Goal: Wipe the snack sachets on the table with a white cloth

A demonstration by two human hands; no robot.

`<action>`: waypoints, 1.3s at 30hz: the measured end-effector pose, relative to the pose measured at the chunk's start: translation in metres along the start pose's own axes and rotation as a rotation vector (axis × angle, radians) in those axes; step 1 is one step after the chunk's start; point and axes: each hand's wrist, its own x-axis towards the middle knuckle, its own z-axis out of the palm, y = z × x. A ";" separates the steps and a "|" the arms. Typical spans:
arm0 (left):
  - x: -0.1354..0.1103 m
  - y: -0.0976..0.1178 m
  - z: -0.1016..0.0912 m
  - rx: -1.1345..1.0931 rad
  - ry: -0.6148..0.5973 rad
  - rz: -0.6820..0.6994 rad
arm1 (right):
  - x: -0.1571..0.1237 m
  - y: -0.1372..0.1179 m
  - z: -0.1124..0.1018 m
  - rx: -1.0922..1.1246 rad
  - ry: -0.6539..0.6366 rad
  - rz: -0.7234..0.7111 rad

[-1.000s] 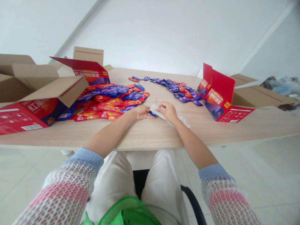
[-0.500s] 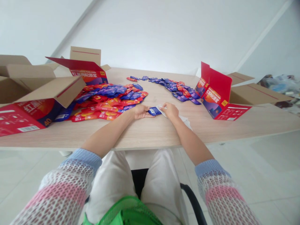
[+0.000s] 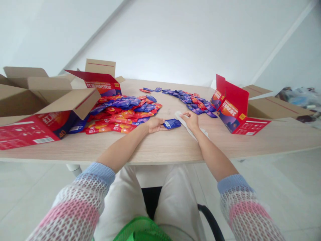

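Over the middle of the table, my left hand point(image 3: 155, 125) pinches the left end of a blue sachet point(image 3: 172, 124) with a pale printed label. To its right, my right hand point(image 3: 192, 120) is closed on a white tissue point(image 3: 185, 124), which trails down beneath the wrist. A small gap separates the tissue from the sachet. Left of my left hand lies a heap of red and blue sachets point(image 3: 122, 113). Beyond my right hand, a second spread of mostly blue sachets point(image 3: 187, 97) curves along the table.
Open red cartons stand around the work area: one at the left front point(image 3: 45, 124), one behind the heap point(image 3: 100, 83), and one on the right point(image 3: 233, 113). The wooden table's front edge point(image 3: 160, 162) runs just above my knees. Plastic bags point(image 3: 301, 97) lie at the far right.
My right hand has drawn the tissue off the blue sachet and moved right. More of the sachet now shows, still in my left hand. The camera view has shifted slightly.
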 end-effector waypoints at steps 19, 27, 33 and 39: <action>0.004 0.003 -0.005 -0.027 -0.044 -0.066 | -0.015 -0.027 0.011 -0.389 -0.283 -0.003; 0.004 0.007 -0.007 -0.022 -0.129 -0.105 | -0.001 -0.008 0.008 -0.526 -0.251 0.141; 0.005 0.007 -0.009 -0.034 -0.139 -0.118 | 0.005 0.002 0.000 -0.502 -0.151 0.171; 0.006 0.006 -0.004 -0.065 0.017 -0.129 | -0.006 -0.009 0.007 -0.346 -0.181 0.056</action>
